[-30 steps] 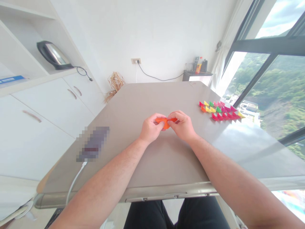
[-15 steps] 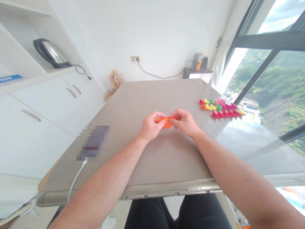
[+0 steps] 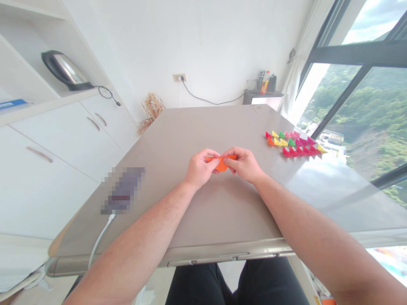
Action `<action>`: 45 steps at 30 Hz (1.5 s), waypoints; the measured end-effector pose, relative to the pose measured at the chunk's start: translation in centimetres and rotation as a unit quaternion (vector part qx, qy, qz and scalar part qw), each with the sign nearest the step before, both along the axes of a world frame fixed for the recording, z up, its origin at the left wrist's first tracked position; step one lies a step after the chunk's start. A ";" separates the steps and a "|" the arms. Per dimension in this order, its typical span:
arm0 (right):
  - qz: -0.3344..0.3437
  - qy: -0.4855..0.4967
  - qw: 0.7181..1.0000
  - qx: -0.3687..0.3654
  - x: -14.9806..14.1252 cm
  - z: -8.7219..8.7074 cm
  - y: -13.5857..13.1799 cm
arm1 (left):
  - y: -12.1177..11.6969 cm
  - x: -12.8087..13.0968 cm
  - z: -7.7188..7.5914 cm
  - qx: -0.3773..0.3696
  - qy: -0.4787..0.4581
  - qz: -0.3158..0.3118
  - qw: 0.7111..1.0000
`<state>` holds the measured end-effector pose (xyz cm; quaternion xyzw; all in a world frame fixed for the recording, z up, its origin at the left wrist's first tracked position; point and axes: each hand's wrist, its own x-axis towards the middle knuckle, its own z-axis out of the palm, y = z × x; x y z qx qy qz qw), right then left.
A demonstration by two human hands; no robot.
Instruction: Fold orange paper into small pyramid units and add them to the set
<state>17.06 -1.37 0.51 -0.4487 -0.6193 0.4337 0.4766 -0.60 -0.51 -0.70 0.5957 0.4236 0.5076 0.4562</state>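
Note:
A small folded piece of orange paper (image 3: 223,166) is pinched between both hands, just above the middle of the table (image 3: 197,131). My left hand (image 3: 202,166) grips its left end, thumb in front and fingers behind. On its right end my right hand (image 3: 242,164) is closed the same way, with the two thumbs close together near the centre. Parts of the paper are covered by the fingers. To the right, several small folded paper boats (image 3: 299,145) in red, pink, yellow, green and orange stand in rows.
A blurred dark flat object (image 3: 125,190) with a white cable (image 3: 101,237) lies on the table's left side. An electric kettle (image 3: 65,71) sits on the shelf at left. Bottles (image 3: 264,83) stand on a small cabinet at the back. A window (image 3: 356,97) fills the right side.
My right hand has shifted slightly left, bringing the two thumbs closer together on the orange paper. Both hands still hold it.

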 end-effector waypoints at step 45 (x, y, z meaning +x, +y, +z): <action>-0.012 0.132 0.991 -0.024 0.4 -0.1 0.6 | -0.2 -0.2 1.2 -0.030 -0.065 0.009 0.997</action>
